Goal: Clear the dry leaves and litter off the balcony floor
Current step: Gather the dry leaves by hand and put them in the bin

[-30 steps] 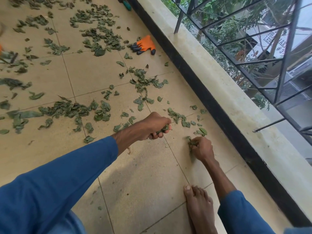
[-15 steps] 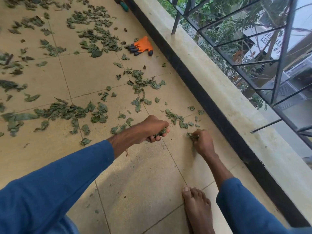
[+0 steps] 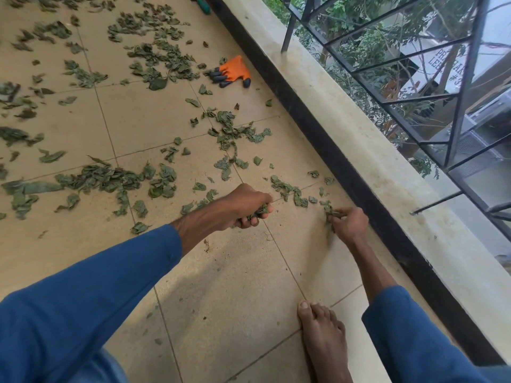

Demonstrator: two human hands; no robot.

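Right hand [image 3: 349,223] has crept forward, pinching dry leaves [image 3: 330,212]

Beige tiled floor [image 3: 149,120]; pale parapet ledge [image 3: 367,161]; black metal railing [image 3: 466,78]; daylit trees [image 3: 345,12] beyond.

sign [image 3: 442,63] beyond railing [image 3: 466,78], partly hidden, only "LEE" and "#3" legible

Right hand [image 3: 349,225] slightly farther forward, onto more leaves [image 3: 330,213].
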